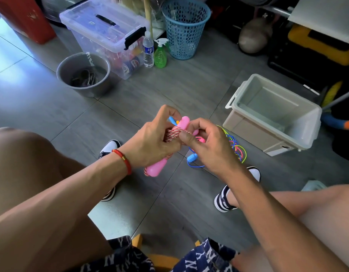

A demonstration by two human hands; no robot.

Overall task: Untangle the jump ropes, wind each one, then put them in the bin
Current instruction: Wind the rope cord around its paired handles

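I see the pink-handled jump rope [176, 132], its red-and-white cord wound around the handles, held above the floor [169, 85] between my knees: my left hand [152, 142] curls its fingers around the bundle from the left while my right hand [207, 146] pinches the cord wraps, thumb pressed on top. Just beyond my right hand, a tangle of thin coloured ropes [235, 148] lies on the floor, near the open grey bin [236, 122] toward the right edge.
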